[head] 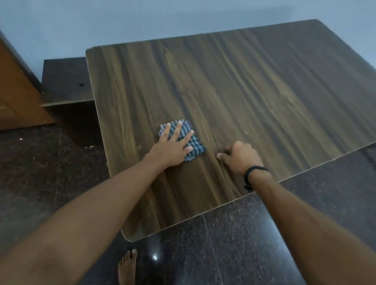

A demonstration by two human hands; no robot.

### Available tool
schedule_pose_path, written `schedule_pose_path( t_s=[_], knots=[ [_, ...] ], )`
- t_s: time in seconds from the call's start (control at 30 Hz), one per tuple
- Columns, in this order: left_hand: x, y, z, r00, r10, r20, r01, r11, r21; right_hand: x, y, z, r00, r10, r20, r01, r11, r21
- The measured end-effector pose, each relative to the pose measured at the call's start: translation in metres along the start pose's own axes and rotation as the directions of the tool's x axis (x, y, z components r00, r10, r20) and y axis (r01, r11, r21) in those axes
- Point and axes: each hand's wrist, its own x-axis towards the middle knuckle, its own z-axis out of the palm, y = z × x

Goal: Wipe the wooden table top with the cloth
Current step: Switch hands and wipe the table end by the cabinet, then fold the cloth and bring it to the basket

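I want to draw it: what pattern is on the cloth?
Blue-grey and white stripes on the cloth, seen in the head view.

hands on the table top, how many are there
2. The left hand presses flat on the striped cloth on the wooden table top; the right hand rests on bare wood just right of it, fingers curled.

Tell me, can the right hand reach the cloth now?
Probably yes: the right hand rests on the table top beside the cloth, bare wood between them; the left hand presses on it.
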Motion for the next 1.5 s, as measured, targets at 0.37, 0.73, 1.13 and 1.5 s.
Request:
schedule_pose_path(
  t_s=[0.37, 0.73, 1.13, 1.5],
  knots=[
    [0.008, -0.017, -0.037, 0.962, -0.086, -0.259, 0.027, 0.975, -0.223, 0.015, -0.088, 0.039, 0.973, 0.232, 0.013, -0.212, 0.866, 0.453],
    [0.031, -0.033, -0.132, 0.946, 0.310, -0.092, -0.323, 0.887, -0.331, 0.040, -0.094, -0.068, 0.989, -0.146, -0.001, 0.060, 0.396, 0.916],
    [0.043, 0.044, -0.191, 0.989, 0.121, 0.084, 0.079, 0.042, -0.996, 0.064, -0.009, -0.164, 0.979, -0.199, -0.045, 0.068, 0.107, 0.992],
    [0.093, 0.215, -0.180, 0.981, -0.156, 0.119, 0.087, -0.194, -0.977, 0.108, 0.095, -0.225, 0.988, -0.139, -0.071, 0.122, 0.400, 0.908]
  ],
)
